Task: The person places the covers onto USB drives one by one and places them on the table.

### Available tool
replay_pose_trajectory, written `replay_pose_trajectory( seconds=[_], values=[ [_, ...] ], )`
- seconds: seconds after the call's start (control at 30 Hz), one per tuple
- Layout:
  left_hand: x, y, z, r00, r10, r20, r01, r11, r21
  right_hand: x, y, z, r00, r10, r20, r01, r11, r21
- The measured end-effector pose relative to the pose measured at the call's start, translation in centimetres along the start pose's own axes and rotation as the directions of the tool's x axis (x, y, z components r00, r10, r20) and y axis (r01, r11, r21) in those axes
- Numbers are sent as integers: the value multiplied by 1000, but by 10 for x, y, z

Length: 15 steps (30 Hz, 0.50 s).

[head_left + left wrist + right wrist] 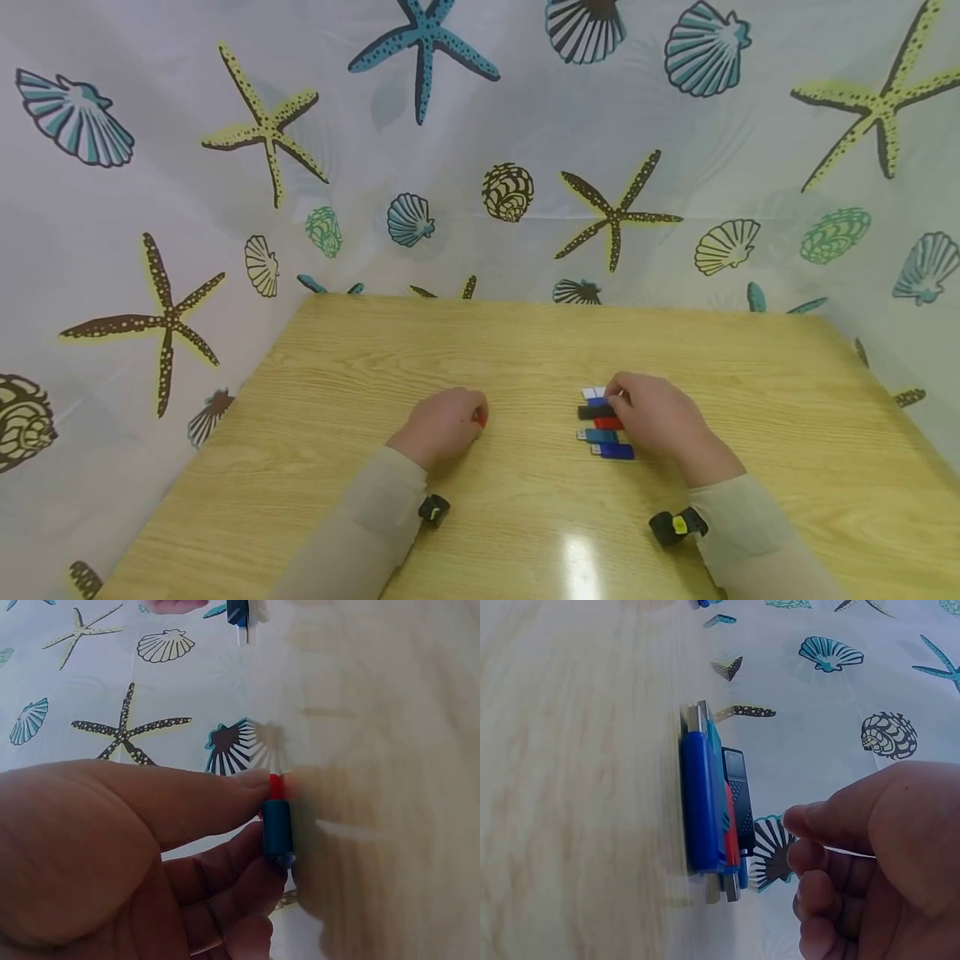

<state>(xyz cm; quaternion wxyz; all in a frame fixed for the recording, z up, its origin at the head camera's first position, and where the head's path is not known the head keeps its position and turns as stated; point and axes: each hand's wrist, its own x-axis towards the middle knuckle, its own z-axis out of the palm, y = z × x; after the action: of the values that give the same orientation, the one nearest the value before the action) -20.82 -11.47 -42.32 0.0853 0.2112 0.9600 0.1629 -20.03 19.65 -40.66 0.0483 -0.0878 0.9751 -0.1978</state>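
My left hand (442, 425) is on the left, its thumb and fingers curled round small USB sticks. In the left wrist view a red stick (275, 786) shows at the thumb tip, with a teal one (277, 827) below it. My right hand (660, 417) hovers at the far end of a row of USB sticks, nothing visible between its thumb and fingers. From near to far lie a blue stick (617, 451), a teal one (602, 436), a red one (609, 423), a black one (595, 412), another blue one (598, 402) and a white one (592, 392).
Everything rests on a wood-grain table (360, 350). Behind and beside it hangs a white curtain (465, 250) printed with shells and starfish. Each wrist wears a black strap, the left strap (433, 510) and the right strap (677, 526).
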Motion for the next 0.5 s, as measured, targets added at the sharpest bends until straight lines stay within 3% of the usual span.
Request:
replay_pose_trajectory(
  seconds=[0.23, 0.5],
  values=[
    [-2, 3, -2, 1000, 7, -14, -7, 1000, -6, 0, 4, -4, 1000, 2, -19, -2, 1000, 9],
    [0, 2, 1, 999, 10, -43, -11, 1000, -5, 1, 5, -1, 997, -16, 74, 16, 1000, -7]
  ],
)
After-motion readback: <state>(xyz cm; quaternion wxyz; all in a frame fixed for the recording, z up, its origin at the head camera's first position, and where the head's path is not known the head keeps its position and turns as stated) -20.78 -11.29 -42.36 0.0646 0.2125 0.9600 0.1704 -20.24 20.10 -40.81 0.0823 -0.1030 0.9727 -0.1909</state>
